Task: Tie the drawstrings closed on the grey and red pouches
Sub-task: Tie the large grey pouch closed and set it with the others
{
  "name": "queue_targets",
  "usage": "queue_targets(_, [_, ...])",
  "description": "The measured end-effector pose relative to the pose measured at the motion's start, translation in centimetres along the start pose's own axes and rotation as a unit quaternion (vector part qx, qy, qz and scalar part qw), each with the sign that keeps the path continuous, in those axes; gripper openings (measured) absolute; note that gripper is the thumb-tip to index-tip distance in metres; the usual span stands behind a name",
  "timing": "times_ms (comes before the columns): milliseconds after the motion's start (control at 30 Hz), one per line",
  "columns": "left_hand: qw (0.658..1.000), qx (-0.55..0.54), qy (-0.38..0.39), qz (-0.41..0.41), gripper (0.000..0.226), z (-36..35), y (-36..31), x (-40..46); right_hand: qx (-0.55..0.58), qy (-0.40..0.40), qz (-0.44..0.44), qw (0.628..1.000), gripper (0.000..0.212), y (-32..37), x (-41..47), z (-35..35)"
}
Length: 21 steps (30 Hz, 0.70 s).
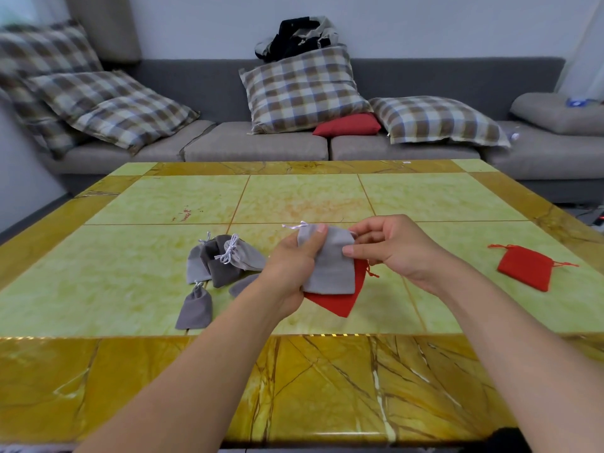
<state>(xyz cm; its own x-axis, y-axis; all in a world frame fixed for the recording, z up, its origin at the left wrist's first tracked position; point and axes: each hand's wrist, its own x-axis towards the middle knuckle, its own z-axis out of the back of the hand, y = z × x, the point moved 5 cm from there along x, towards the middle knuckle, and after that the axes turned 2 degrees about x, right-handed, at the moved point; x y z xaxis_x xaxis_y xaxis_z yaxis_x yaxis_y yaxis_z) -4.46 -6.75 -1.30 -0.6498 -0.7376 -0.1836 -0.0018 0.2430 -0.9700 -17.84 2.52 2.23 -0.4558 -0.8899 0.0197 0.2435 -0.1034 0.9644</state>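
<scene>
I hold a light grey pouch above the table, its mouth flat and untied. My left hand grips its left side, thumb near the top corner where a pale drawstring sticks out. My right hand pinches its right edge near the top. A red pouch lies under it, partly hidden. Another red pouch lies flat at the right with loose cords. To the left sits a pile of grey pouches, one with a tied bow, and a single grey pouch nearer me.
The green and amber tiled table spans the view. Behind it runs a grey sofa with several checked cushions, a red cushion and a dark bag on its back.
</scene>
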Motion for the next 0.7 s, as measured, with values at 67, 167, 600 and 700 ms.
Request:
queue_targets(67, [1.000,-0.024,0.009,-0.001,0.025,-0.4,0.3,0.0,-0.055,-0.004,0.008,0.998,0.020,0.0,-0.1,0.7])
queue_targets(167, [0.999,-0.043,0.025,0.010,0.024,-1.3,0.4,-0.1,-0.133,-0.017,0.024,0.991,0.021,0.2,-0.4,2.2])
queue_targets(600, [0.988,0.040,-0.107,-0.104,0.055,1.2,-2.5,-0.3,-0.039,-0.004,0.007,0.999,0.013,0.1,-0.8,2.5])
queue_targets(700, [0.983,-0.088,-0.144,-0.079,0.051,3.3,-3.5,-0.3,-0.113,-0.047,0.019,0.992,0.014,1.0,-0.9,3.4])
